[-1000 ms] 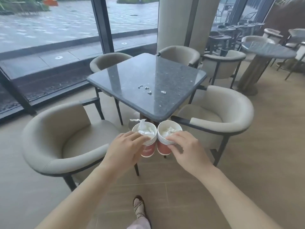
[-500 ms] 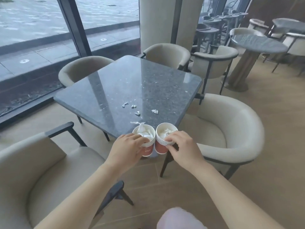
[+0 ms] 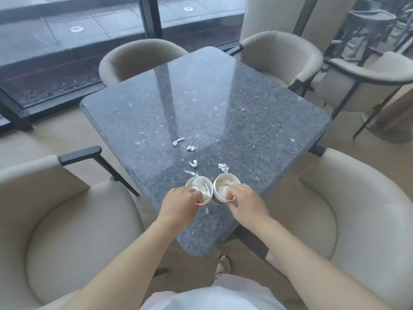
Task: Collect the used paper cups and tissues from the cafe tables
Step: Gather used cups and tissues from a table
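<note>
- The beige padded tub armchair [image 3: 67, 220] on the left is angled in toward the corner, so the person has to stand at the table's point between the two seats.
- The left hand [image 3: 181, 203] is wrapped round the near side of the left red paper cup [image 3: 199, 189], with the fingers curled up at the white rim. My guess is that grip also keeps the wad of tissue stuffed inside from popping out.
- That cup sits over the near corner of the dark grey speckled stone table [image 3: 245, 108]. I can't tell if its base is actually touching the top.
- The small white twisted tissue scraps [image 3: 193, 163] lie loose on the stone just beyond the cups. One bit [image 3: 207, 211] is right by the left hand (easy to miss, that one). These look like the next things to collect.
- The right red paper cup [image 3: 224, 186] is also full of tissue and is rim to rim with the left one. They're probably held together so both work as little bins.
- The right hand [image 3: 248, 204] grips its cup from the near side, with fingertips hooked over the rim.
- A second beige armchair [image 3: 357, 209] sits on the right.
</note>
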The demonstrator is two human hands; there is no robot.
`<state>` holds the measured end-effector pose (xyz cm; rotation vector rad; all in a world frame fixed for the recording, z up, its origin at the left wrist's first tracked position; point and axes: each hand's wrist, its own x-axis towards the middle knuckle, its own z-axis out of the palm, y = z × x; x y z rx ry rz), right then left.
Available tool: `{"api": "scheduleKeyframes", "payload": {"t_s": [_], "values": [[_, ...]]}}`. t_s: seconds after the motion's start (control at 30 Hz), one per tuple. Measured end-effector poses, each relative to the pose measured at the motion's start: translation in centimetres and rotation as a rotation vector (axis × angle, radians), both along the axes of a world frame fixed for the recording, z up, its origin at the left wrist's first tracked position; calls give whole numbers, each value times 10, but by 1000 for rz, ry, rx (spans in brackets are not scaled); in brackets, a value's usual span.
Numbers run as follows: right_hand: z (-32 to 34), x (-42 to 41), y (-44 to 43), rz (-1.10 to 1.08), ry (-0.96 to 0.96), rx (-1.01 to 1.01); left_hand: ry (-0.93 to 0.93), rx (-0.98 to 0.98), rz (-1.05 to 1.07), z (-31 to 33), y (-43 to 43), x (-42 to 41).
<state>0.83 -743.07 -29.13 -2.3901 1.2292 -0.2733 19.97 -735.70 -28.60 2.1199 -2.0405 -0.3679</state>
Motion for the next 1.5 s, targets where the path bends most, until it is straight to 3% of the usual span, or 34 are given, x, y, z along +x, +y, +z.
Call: {"api": "scheduleKeyframes", "payload": {"t_s": [0.17,0.27,0.53,0.7,0.93,1.27,1.5], "values": [[-23,-3,-44,160,24,-16,-50,97,69,-17,-24,-8],[-30,-2,-54,221,-9,1,-57,48,83,-19,-26,-15],[-9,4,-85,192,-217,-9,93,-155,125,12,-42,-7],[1,24,-128,168,-219,76,237,-176,266,16,-82,6],[-18,44,-162,179,-67,169,363,29,337,-10,-126,32],[-81,63,-184,120,237,406,203,376,196,-64,-171,66],[-89,88,-197,54,105,431,104,518,40,-93,-185,76]]}}
